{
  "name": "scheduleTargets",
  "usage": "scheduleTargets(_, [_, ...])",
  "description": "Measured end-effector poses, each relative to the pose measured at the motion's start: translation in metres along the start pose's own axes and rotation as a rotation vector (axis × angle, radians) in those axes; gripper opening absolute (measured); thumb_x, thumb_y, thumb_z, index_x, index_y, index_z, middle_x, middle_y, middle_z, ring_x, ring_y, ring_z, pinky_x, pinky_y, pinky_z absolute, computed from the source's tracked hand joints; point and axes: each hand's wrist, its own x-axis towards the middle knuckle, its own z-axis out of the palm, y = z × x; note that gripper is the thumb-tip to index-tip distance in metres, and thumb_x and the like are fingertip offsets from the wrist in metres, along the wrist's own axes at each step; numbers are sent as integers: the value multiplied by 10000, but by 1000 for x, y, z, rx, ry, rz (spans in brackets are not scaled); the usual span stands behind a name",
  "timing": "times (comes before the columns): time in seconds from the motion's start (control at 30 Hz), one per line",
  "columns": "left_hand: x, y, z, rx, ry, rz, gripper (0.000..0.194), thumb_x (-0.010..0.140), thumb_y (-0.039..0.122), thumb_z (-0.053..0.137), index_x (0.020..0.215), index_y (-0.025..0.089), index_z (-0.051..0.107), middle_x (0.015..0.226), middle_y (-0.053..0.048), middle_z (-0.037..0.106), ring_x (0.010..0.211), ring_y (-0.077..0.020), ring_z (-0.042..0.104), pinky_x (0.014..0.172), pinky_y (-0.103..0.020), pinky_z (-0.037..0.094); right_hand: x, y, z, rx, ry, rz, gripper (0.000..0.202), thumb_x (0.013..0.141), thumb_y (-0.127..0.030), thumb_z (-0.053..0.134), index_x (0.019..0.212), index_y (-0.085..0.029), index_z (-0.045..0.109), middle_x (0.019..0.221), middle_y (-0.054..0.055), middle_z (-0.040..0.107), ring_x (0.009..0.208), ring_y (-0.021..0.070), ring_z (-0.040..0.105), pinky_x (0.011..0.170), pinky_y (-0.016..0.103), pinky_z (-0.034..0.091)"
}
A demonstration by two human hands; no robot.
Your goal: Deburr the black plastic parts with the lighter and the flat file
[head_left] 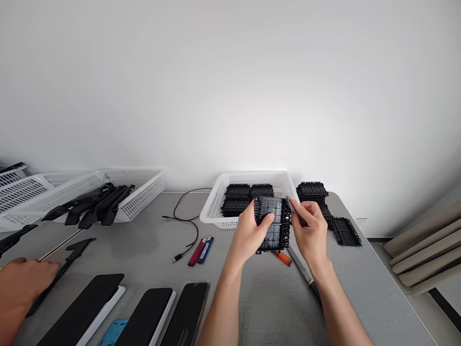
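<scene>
My left hand (pixel 250 230) grips a black plastic panel (pixel 273 223) with toothed edges, its thumb lying across the panel's face. The panel is raised above the table, in front of a white basket. At the panel's right edge, my right hand (pixel 310 228) is closed on a small grey blade-like tool (pixel 296 207), whose tip is by the teeth. Its exact kind is partly hidden by the fingers. Beneath my hands lie a long flat metal file-like tool (pixel 300 266) with a black handle and an orange piece (pixel 283 258), partly covered by the panel.
The white basket (pixel 212 204) holds several similar panels; more panels (pixel 346 231) lie right of it. A black cable (pixel 185 219), a red case (pixel 196 252), a blue case (pixel 205 250) and phones (pixel 185 315) lie leftward. Another person's hand (pixel 29 281) is at far left near black strips.
</scene>
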Motion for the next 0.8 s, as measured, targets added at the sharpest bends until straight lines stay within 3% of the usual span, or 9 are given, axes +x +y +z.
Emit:
scheduleTargets(0.1, [0,0,-3,22,30,12,329,884,356,602,1178,212,619,1171,-82,713,1102,-270,662,960,-400,503,-1,-4,-3,-62,-191,-63,443,987,-222,438,1400,-236,599,977,74,571,770,153,575,700,290,513])
scheduleTargets(0.2, [-1,0,-5,32,38,24,320,885,348,597,1174,211,617,1167,-78,710,1099,-263,659,959,-393,499,-4,-11,-6,-160,-279,-77,498,990,-202,391,1472,-217,514,1037,92,578,725,148,582,697,291,519])
scheduleTargets(0.43, [-3,0,-5,85,80,9,326,873,332,604,1173,204,625,1147,-93,710,1100,-283,653,957,-407,495,-14,-24,0,-430,-289,-112,547,962,-141,328,1493,-180,455,1048,119,604,593,151,554,508,269,446])
scheduleTargets(0.63, [-2,-2,-1,-17,90,39,323,855,318,627,1159,210,641,1167,-74,713,1114,-264,656,992,-388,488,-23,-27,3,-546,-259,-151,659,917,-64,297,1562,-202,292,1035,110,603,576,160,562,456,271,418])
scheduleTargets(0.7, [0,-6,-1,-39,146,30,310,844,322,640,1130,202,643,1136,-79,721,1078,-261,670,983,-390,496,-27,-30,5,-561,-282,-168,685,894,-37,313,1559,-202,292,1048,114,608,601,171,588,461,274,434])
scheduleTargets(0.8, [7,-19,-6,-84,285,-10,316,818,343,670,1091,187,640,1090,-84,727,1030,-259,686,960,-392,512,-33,-38,9,-590,-419,-177,686,852,18,343,1519,-143,376,1079,135,621,661,188,624,504,285,468])
